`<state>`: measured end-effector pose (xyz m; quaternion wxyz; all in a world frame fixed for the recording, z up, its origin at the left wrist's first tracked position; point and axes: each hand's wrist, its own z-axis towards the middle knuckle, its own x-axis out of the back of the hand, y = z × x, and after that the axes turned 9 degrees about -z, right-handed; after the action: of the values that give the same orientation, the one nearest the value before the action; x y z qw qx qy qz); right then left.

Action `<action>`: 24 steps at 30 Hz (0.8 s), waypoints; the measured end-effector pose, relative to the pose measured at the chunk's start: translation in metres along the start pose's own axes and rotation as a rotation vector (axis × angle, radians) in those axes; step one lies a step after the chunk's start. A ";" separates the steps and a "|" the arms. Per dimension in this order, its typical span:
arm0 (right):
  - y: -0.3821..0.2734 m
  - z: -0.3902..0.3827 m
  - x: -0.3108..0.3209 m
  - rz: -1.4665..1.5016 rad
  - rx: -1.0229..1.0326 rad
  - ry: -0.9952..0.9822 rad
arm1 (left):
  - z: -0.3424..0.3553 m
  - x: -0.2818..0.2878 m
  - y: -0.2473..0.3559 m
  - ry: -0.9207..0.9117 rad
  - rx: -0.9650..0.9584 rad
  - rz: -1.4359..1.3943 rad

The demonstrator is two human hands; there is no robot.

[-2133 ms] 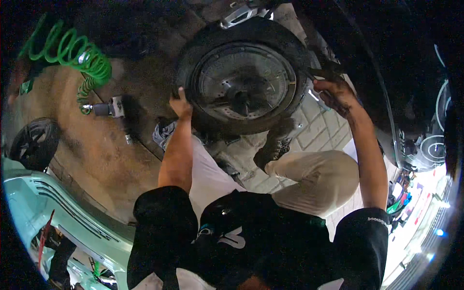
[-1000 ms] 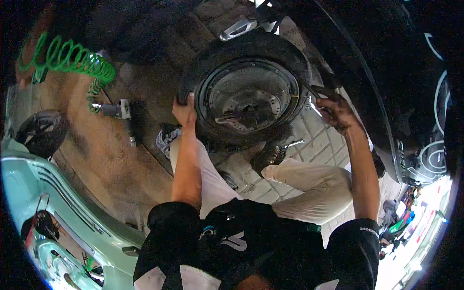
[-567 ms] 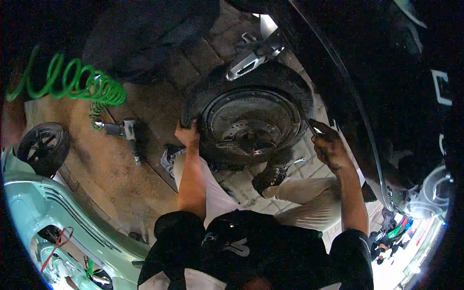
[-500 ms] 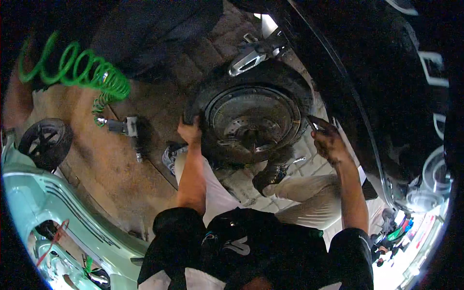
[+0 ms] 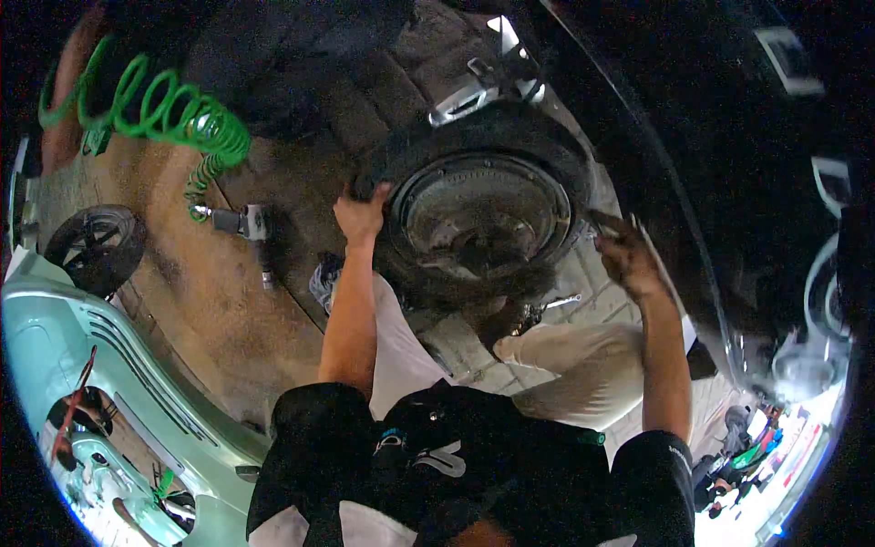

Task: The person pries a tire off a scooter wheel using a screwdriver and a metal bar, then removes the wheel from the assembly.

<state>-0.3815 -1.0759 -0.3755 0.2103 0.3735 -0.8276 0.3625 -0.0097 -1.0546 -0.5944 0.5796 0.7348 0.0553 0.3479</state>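
Note:
A scooter-sized wheel with a black tyre (image 5: 392, 246) and a dusty, dark hub (image 5: 483, 210) stands in front of me, its side facing up toward me. My left hand (image 5: 361, 217) grips the tyre's left edge, thumb toward the rim. Beside the tyre's right edge is my right hand (image 5: 629, 258), its fingers apart and pointing at the wheel; nothing can be made out in it. A silver metal part (image 5: 465, 102) is at the tyre's far side. Near my right knee, a metal wrench-like tool (image 5: 561, 302) lies on the paving.
A green coiled air hose (image 5: 196, 128) leads to an impact wrench (image 5: 244, 221) on a brown board (image 5: 200, 301). Another wheel (image 5: 96, 246) lies at left beside mint-green scooter bodywork (image 5: 155, 365). A large black vehicle body (image 5: 665, 164) borders the right side.
My left hand has moved slightly farther up the tyre's left edge. The right hand's fingers have spread more. The wheel's face now looks more tilted.

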 end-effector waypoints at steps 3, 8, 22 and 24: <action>0.026 0.002 -0.009 -0.198 0.150 0.033 | -0.006 0.002 -0.004 -0.005 -0.011 0.033; 0.048 0.002 -0.034 -0.287 0.519 0.262 | 0.003 -0.022 -0.024 0.085 -0.056 0.237; 0.020 0.023 0.006 0.203 0.227 -0.158 | -0.124 -0.018 -0.073 0.393 0.479 -0.213; 0.017 0.023 0.004 0.223 0.150 -0.142 | -0.145 -0.031 -0.070 0.403 0.590 -0.274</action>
<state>-0.3987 -1.0877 -0.3955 0.0812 0.3185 -0.8472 0.4173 -0.0931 -0.9292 -0.6583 0.3617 0.7729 0.3635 0.3738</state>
